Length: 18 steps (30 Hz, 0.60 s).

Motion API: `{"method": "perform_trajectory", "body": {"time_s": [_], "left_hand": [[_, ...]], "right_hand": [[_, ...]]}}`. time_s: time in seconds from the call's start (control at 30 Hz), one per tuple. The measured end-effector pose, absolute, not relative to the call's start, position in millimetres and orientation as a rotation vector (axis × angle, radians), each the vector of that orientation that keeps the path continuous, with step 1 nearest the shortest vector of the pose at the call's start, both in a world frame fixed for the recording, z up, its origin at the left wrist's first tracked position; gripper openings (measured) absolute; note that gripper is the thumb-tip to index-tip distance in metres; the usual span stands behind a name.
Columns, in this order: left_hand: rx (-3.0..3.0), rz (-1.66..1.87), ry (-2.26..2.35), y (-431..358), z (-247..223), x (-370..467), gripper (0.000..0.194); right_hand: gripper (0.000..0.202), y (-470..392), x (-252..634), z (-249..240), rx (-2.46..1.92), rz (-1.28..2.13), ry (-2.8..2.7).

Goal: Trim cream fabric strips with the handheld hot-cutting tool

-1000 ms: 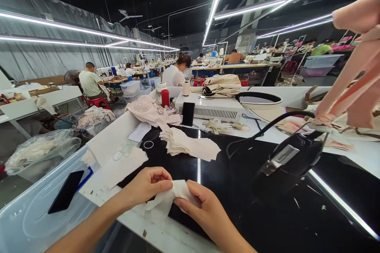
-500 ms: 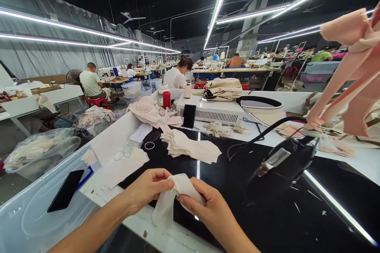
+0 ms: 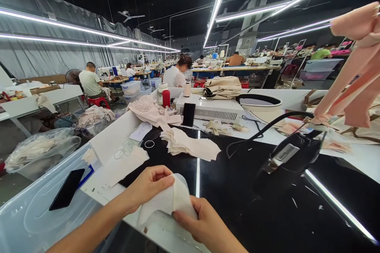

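Note:
Between both hands is a white fabric piece [image 3: 166,201] with a seam line running down it, held over the front edge of the black tabletop [image 3: 237,197]. My left hand [image 3: 152,185] pinches its upper edge between thumb and fingers. Lower on the right side, my right hand [image 3: 194,215] grips it with the thumb on top. Beyond the hands lies a stack of cream fabric pieces [image 3: 190,144]. A white ring [image 3: 149,144] rests left of that stack, near a flat pale fabric piece [image 3: 130,166].
At right stands a black corded device with a metal plate [image 3: 282,158], pink fabric strips [image 3: 353,75] hanging above it. A phone [image 3: 189,114] leans on a white box [image 3: 210,110]; another phone [image 3: 67,189] lies on the blue plastic bin [image 3: 35,213]. Co-workers sit farther back.
The white fabric has been opened out flatter, showing its seam. My right hand has moved slightly down and left. The view has shifted a little.

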State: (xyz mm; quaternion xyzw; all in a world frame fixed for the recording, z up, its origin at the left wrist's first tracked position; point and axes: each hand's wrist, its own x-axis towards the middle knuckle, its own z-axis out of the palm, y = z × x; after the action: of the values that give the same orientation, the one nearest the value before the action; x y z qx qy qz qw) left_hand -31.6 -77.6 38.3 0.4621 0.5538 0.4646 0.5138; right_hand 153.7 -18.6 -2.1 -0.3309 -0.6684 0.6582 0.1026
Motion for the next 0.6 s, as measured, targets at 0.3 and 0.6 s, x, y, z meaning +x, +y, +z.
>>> {"method": "perform_trajectory", "body": {"time_s": [0.3, 0.6], "left_hand": [[1.258, 1.084, 1.444, -65.9, 21.6, -24.7, 0.039], [1.739, 0.888, 1.524, -27.9, -16.7, 3.1, 0.030]], "right_hand": [[0.024, -26.0, 167.0, -4.1, -0.912, 2.079, -1.917], [0.011, -18.2, 214.2, -9.9, -1.055, 1.606, -2.149]]}}
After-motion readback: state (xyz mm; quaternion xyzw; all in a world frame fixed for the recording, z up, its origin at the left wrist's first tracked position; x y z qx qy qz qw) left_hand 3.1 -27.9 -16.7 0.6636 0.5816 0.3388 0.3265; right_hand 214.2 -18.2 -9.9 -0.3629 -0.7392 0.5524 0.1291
